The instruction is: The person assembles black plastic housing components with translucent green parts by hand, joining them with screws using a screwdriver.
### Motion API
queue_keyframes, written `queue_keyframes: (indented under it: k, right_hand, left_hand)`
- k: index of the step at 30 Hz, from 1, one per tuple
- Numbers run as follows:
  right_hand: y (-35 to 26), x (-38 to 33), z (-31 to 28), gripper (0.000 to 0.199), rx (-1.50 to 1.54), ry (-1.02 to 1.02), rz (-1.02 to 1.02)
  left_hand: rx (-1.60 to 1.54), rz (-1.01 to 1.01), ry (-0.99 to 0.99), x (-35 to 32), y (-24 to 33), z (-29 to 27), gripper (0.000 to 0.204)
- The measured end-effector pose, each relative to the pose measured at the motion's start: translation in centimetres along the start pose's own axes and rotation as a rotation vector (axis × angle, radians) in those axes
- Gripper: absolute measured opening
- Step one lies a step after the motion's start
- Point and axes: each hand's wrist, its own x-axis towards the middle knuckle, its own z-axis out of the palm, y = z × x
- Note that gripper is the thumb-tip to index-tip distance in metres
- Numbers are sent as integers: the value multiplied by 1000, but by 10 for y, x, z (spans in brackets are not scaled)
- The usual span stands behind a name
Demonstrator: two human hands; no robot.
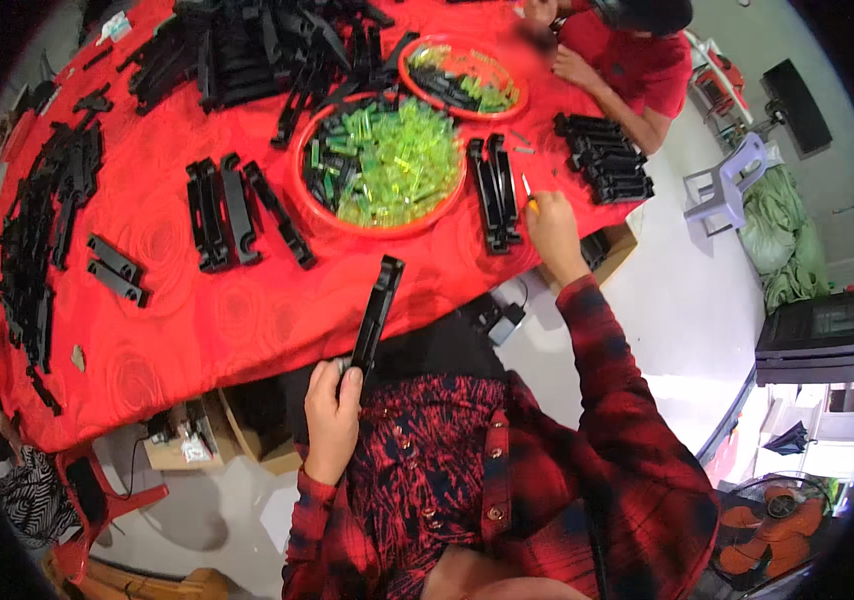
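My left hand [332, 420] is closed around the lower end of a long black plastic part [377, 312], which tilts upward over the near table edge. Further right, my right hand [553, 232] grips a small thin tool [533, 204] with a yellow-orange handle and a slim pale tip. That tip is beside a pair of black parts [494, 195] lying on the red cloth [277, 310]. A red-rimmed basket [299, 180] full of yellow-green and dark small pieces [397, 160] sits between and beyond my hands.
A second red basket [524, 98] of small pieces stands behind. Black parts [247, 50] pile up at the back, with rows [237, 210] and a curved stack [47, 230] to the left. A person in red [637, 60] works at the far right beside stacked parts [602, 160].
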Motion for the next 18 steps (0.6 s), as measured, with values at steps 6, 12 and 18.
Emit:
queue_keyframes:
  k: [6, 12, 18]
  right_hand:
    - [-7, 20, 8, 23, 25, 53, 8]
    - [2, 50, 33, 22, -65, -23, 35]
    - [23, 55, 36, 19, -180, 16, -84]
  left_hand:
    - [-31, -25, 21, -11, -5, 3, 22]
    - [-2, 41, 60, -16, -13, 4, 21]
    - [-27, 32, 123, -12, -11, 7, 24]
